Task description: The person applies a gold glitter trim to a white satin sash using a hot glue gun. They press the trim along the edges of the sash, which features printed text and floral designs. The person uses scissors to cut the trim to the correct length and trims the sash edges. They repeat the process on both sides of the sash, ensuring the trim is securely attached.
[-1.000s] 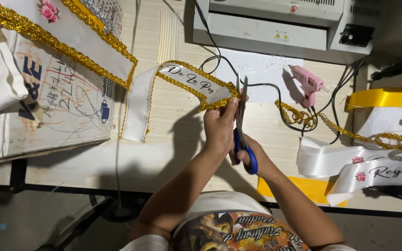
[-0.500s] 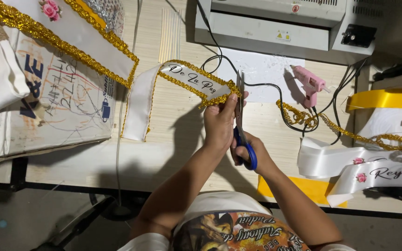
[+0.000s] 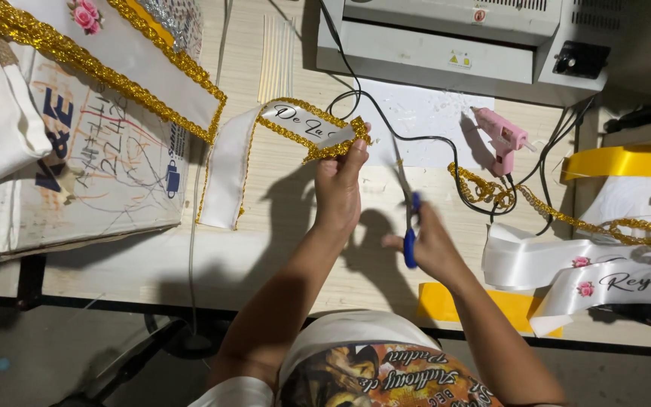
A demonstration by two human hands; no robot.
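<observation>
My left hand (image 3: pixel 338 185) pinches the end of a white satin sash (image 3: pixel 236 154) edged with gold glitter trim (image 3: pixel 325 149), holding it just above the wooden table (image 3: pixel 280 226). The sash carries dark script lettering and curls back to the left. My right hand (image 3: pixel 431 245) grips blue-handled scissors (image 3: pixel 408 218), blades pointing up, a short way right of the sash end and apart from it.
A pink glue gun (image 3: pixel 500 136) stands to the right with black cables (image 3: pixel 446 151) around it. A grey machine (image 3: pixel 453 45) sits at the back. More white and yellow sashes (image 3: pixel 604 279) with loose gold trim lie right. A marked cardboard box (image 3: pixel 92 166) lies left.
The scissors were at the gold trim by my left hand's fingers; now my right hand has drawn them away to the right and down. My left hand still holds the sash end.
</observation>
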